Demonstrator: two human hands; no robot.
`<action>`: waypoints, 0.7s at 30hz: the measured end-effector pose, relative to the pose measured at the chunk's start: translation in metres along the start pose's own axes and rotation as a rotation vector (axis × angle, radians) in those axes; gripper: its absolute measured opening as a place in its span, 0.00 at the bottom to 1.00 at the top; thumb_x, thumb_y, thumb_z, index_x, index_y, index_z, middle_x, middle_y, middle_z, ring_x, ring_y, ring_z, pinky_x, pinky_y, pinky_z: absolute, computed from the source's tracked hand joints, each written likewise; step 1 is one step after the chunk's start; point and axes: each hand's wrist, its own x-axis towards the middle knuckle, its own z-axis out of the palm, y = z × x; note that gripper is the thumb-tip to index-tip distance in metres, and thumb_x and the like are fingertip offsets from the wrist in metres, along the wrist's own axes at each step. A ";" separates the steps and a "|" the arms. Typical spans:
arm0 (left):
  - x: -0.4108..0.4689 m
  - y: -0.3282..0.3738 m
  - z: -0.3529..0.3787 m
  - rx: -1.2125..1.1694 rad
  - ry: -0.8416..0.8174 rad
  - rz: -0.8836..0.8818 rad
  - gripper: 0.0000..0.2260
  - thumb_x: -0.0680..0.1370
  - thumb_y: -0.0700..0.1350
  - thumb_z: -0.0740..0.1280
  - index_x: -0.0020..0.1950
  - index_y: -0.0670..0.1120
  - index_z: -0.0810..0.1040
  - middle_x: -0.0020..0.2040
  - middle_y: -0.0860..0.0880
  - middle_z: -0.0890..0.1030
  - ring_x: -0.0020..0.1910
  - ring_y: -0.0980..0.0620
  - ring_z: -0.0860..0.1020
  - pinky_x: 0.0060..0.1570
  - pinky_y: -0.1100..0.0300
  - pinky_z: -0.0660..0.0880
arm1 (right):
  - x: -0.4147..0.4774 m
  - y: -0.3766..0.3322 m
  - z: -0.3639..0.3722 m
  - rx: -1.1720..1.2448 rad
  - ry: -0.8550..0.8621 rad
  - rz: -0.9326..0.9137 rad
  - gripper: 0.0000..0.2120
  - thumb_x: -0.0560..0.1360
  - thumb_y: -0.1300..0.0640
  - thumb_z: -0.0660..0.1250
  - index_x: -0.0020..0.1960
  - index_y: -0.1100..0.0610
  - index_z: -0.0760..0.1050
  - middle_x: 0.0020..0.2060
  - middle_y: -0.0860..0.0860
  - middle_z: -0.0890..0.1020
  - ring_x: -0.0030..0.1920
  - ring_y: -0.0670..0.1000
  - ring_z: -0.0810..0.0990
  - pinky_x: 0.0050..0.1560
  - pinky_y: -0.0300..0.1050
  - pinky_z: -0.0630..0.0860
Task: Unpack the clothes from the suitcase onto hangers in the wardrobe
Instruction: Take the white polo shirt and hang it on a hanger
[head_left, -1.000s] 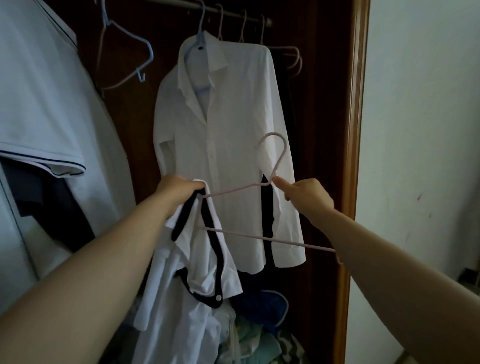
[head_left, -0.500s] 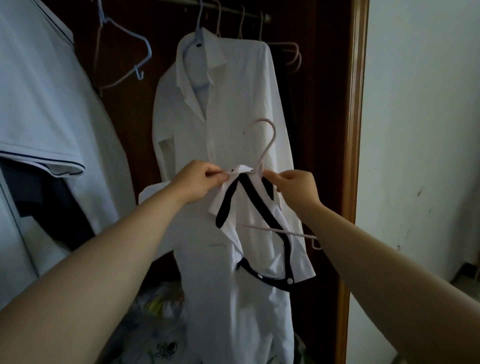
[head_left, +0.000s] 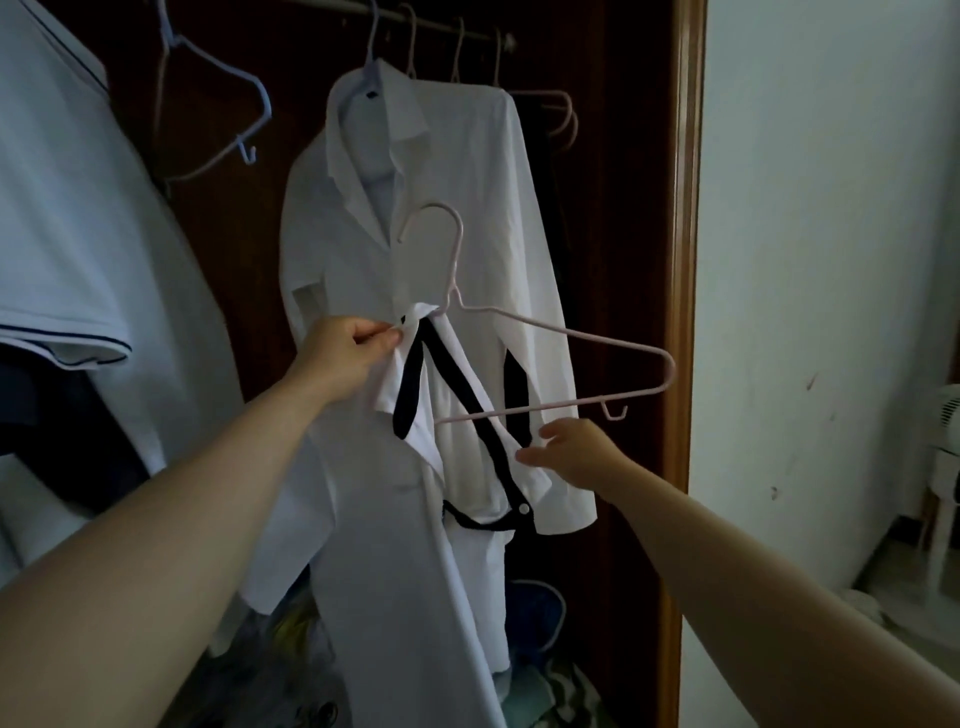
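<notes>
**Dark wooden wardrobe: trimmed garment held at a pink hanger**

Along the left edge of the wardrobe (head_left: 223, 260) hangs a pale garment (head_left: 67, 208) with a thin dark stripe at its sleeve. Beside it hangs a lilac hanger (head_left: 228, 130) with nothing on it. The left hand (head_left: 348, 358) pinches the collar of a black-trimmed white garment (head_left: 395, 545) against the neck of a pink hanger (head_left: 571, 333). The hanger tilts down toward the right, and the cloth drapes from that pinch. Behind them a white shirt (head_left: 483, 208) hangs on its own hanger. The right hand (head_left: 576, 449) sits just under the pink hanger's lower bar, its fingers stretched out and their tips touching the garment's white edge, clasping nothing. Low down lies a heap of coloured cloth (head_left: 535, 608). The wooden frame (head_left: 688, 312) and a pale wall (head_left: 831, 260) close the right side.
</notes>
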 end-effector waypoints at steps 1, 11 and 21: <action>0.000 0.001 -0.001 -0.016 0.000 -0.004 0.13 0.79 0.46 0.66 0.61 0.42 0.80 0.54 0.49 0.81 0.51 0.57 0.76 0.47 0.68 0.67 | 0.000 -0.002 0.005 0.029 -0.011 0.005 0.35 0.69 0.45 0.74 0.71 0.58 0.68 0.65 0.55 0.75 0.62 0.54 0.76 0.57 0.42 0.72; 0.003 -0.020 -0.028 -0.032 -0.027 -0.015 0.07 0.77 0.47 0.68 0.54 0.51 0.81 0.38 0.63 0.79 0.38 0.68 0.76 0.41 0.76 0.71 | 0.006 -0.011 0.029 0.319 0.013 0.062 0.07 0.77 0.57 0.67 0.50 0.61 0.78 0.37 0.52 0.77 0.38 0.51 0.76 0.40 0.46 0.75; 0.010 -0.053 -0.058 0.112 0.158 -0.063 0.13 0.80 0.44 0.64 0.60 0.39 0.80 0.49 0.45 0.78 0.41 0.52 0.74 0.27 0.79 0.66 | -0.004 -0.009 -0.036 1.138 -0.131 0.269 0.05 0.77 0.60 0.65 0.45 0.60 0.78 0.37 0.56 0.83 0.39 0.53 0.81 0.34 0.45 0.82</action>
